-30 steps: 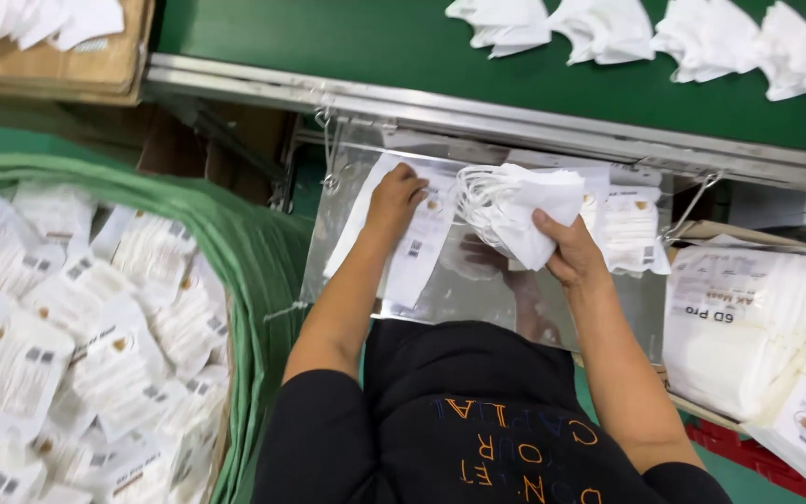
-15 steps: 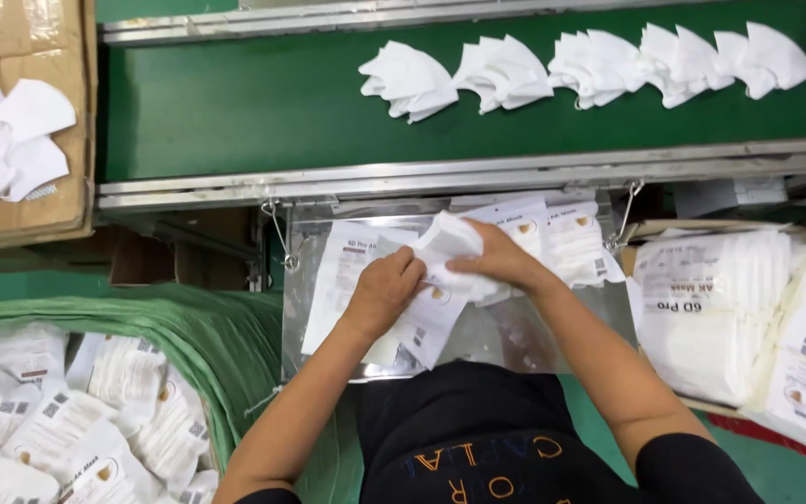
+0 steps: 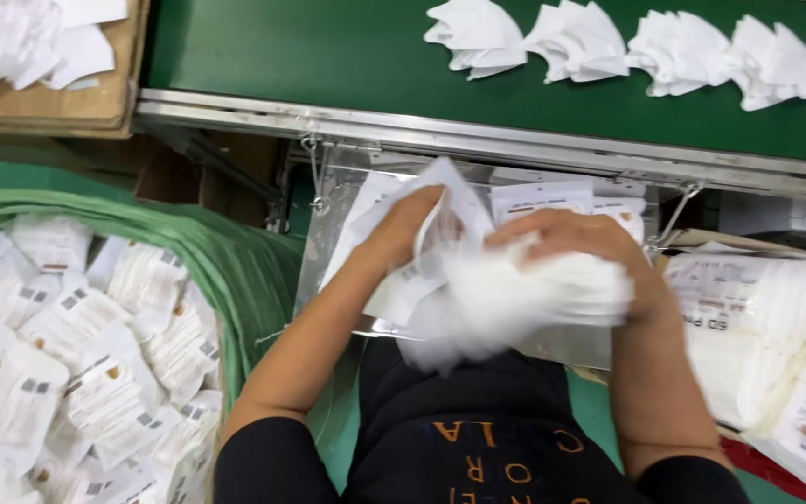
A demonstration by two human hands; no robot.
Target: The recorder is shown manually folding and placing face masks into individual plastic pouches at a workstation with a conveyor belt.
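My left hand (image 3: 401, 224) grips a clear plastic pouch (image 3: 394, 280) with a printed white panel, held over a small metal tray (image 3: 328, 233). My right hand (image 3: 571, 247) grips a bundle of folded white face masks (image 3: 506, 308), which is blurred with motion and pressed against the pouch's mouth. How far the masks are inside the pouch cannot be told. More flat pouches (image 3: 552, 198) lie on the tray under both hands.
A green conveyor belt (image 3: 310, 47) runs across the top with several white masks (image 3: 576, 39) on it. A green sack (image 3: 235, 261) at left holds several filled pouches (image 3: 76, 364). A cardboard box (image 3: 48, 103) stands top left. Stacked packs (image 3: 757, 317) lie at right.
Both hands have come together over the tray. The right hand has pushed the mask bundle down and left against the pouch held by the left hand. The view has shifted slightly.
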